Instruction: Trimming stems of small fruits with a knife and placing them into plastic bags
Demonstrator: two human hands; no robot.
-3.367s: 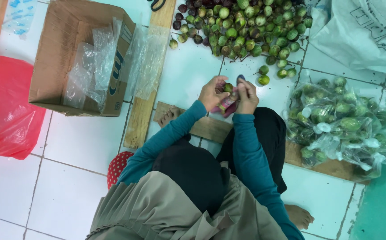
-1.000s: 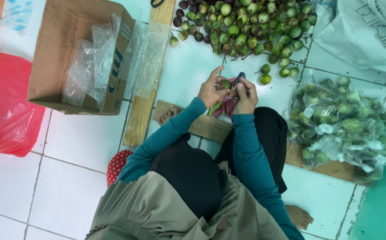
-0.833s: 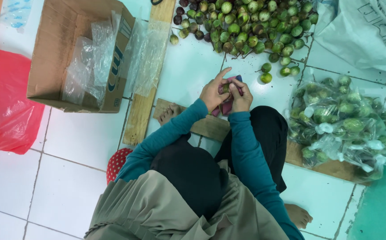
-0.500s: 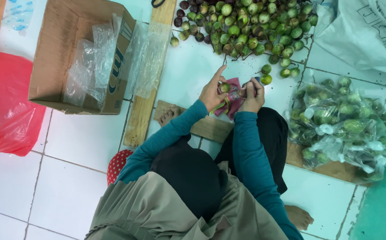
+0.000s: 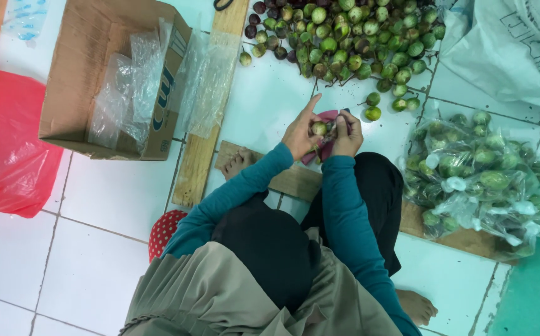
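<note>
Sitting on a white tiled floor (image 5: 96, 249), I hold my two hands close together in front of me. My left hand (image 5: 300, 132) has its grip closed around a small round green fruit (image 5: 318, 128), with the forefinger pointing up and away. My right hand (image 5: 346, 132) is curled shut just beside it, touching a piece of dark pink material (image 5: 320, 149) that hangs between both hands; what else that grip has hold of I cannot tell. Both arms wear teal sleeves (image 5: 344, 211).

Just beyond my hands, a large heap of loose green and dark purple fruits (image 5: 344, 37) spreads over the floor, with two green ones lying near my fingers. To my right sits a pile of clear plastic bags filled with green fruit (image 5: 475, 174), resting partly on a wooden board (image 5: 463, 239). To my left stands an open cardboard box (image 5: 89, 81) stuffed with empty clear bags (image 5: 130, 87), beside a wooden plank (image 5: 204, 155) and a red plastic bag (image 5: 2, 143).
</note>
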